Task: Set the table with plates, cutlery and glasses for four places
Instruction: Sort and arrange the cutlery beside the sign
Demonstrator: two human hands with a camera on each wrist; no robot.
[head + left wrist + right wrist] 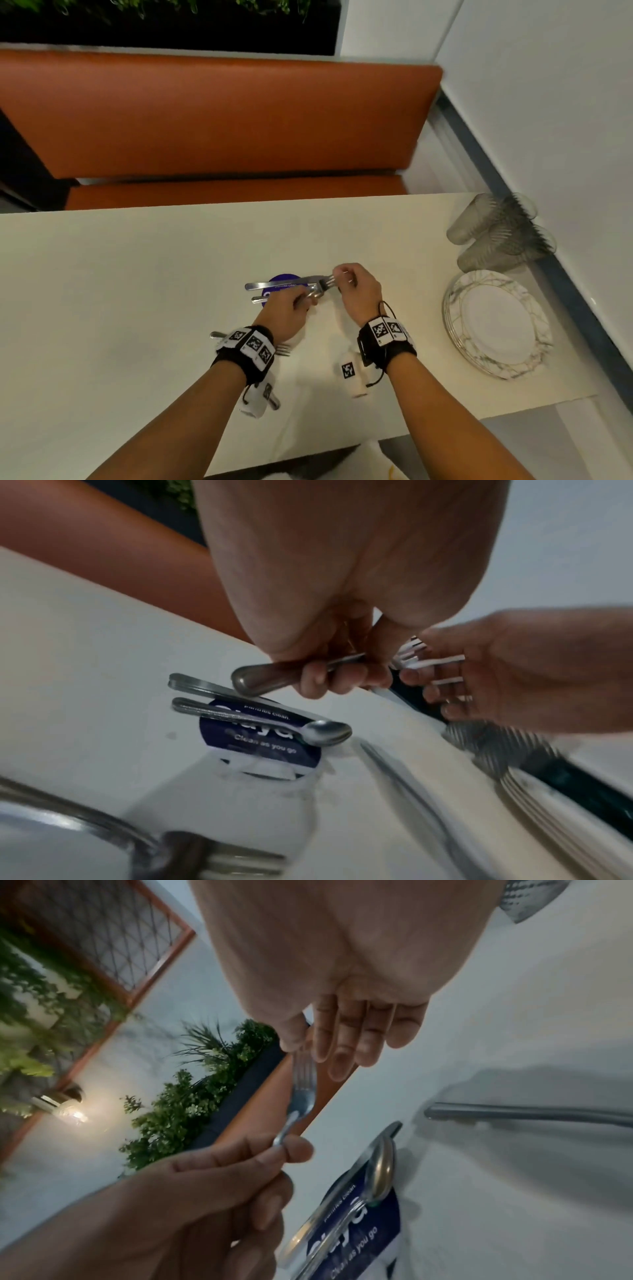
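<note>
Over the middle of the white table (pixel 137 274) both hands hold one metal fork (pixel 323 286) in the air. My left hand (pixel 305 299) grips its handle (pixel 270 680), and my right hand (pixel 339 275) pinches the tines (pixel 303 1069) between thumb and fingers. Just beyond the hands a knife (pixel 274 284) and a spoon (pixel 322 733) lie side by side on a round purple sticker (pixel 260 745). A second fork (pixel 282 349) lies on the table under my left wrist. A stack of marbled plates (pixel 496 322) sits at the right edge, with ribbed glasses (pixel 493 233) behind it.
An orange bench (pixel 219 116) runs along the far side of the table. A white wall (pixel 548 120) closes the right side next to the plates and glasses. Another metal handle (pixel 514 1114) lies on the table right of the spoon.
</note>
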